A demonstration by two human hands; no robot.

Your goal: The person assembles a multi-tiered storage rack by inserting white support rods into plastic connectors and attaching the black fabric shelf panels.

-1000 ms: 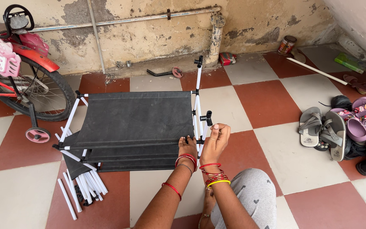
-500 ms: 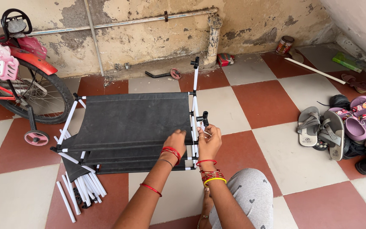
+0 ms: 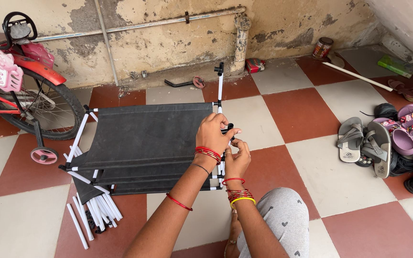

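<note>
Left hand point(image 3: 214, 130) closed on the black connector point(image 3: 229, 128) at the rack point(image 3: 144, 138) edge — right hand point(image 3: 236, 156) just below, pinching the white tube point(image 3: 220, 91).

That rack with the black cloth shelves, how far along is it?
Done: several black fabric shelves already sit stretched between white tubes and black connectors. In hand: the left hand and right hand both work at a black connector on the rack's right post. Left: a pile of loose white tubes lies unused on the floor beside it, so a good part seems unbuilt.
</note>
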